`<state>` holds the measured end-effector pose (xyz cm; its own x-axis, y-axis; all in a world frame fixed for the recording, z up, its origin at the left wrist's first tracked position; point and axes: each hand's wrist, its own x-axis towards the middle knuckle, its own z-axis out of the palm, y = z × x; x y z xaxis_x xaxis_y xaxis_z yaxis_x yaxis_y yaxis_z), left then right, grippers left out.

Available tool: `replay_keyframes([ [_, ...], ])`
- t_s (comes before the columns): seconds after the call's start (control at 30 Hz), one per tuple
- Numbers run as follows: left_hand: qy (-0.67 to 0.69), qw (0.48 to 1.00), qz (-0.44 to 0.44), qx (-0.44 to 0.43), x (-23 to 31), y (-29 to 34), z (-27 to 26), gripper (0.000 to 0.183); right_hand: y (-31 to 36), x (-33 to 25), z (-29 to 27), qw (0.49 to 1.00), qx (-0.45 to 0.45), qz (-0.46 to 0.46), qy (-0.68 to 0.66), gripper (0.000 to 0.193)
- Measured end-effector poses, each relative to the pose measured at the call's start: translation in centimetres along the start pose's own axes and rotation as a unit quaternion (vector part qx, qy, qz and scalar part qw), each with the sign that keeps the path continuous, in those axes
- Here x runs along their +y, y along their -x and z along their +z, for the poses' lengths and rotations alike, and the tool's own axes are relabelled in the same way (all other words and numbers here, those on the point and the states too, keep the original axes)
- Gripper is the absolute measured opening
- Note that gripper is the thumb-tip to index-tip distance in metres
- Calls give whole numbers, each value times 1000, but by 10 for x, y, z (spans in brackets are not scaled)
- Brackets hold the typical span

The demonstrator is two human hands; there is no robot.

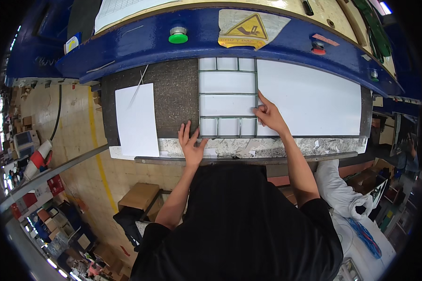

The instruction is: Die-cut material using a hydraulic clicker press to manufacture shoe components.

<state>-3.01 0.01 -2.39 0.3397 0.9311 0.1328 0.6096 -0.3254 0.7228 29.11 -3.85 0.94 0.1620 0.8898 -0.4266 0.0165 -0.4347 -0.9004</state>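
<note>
A dark metal grid frame, which looks like a cutting die, lies on the press bed with white sheet showing through its compartments. My left hand is at its near left corner, fingers spread, with the thumb by the near edge. At the frame's right side is my right hand, its index finger stretched along the rail. The right thumb and curled fingers close on that rail. Under and right of the frame spreads a large white sheet. A smaller white sheet lies at the left on the dark bed.
A blue machine beam crosses just beyond the bed, with a green button, a red button and a yellow warning label. A metal bar runs along the front. A cardboard box stands lower left.
</note>
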Motion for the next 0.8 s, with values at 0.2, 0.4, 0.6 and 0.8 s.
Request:
replay_keyframes([
  [0.2,-1,1000,-8,-4,-1,3,0,40,0,-4,0,1000,-10,10,-7,71],
  [0.4,32,998,-56,-11,3,1,2,43,1,-2,-2,1000,-16,14,6,73],
  [0.6,27,999,-27,-11,-2,0,1,43,1,0,-4,1000,-26,10,15,75],
  [0.8,29,999,-19,-3,-3,0,0,43,1,0,-2,1000,-20,2,9,76],
])
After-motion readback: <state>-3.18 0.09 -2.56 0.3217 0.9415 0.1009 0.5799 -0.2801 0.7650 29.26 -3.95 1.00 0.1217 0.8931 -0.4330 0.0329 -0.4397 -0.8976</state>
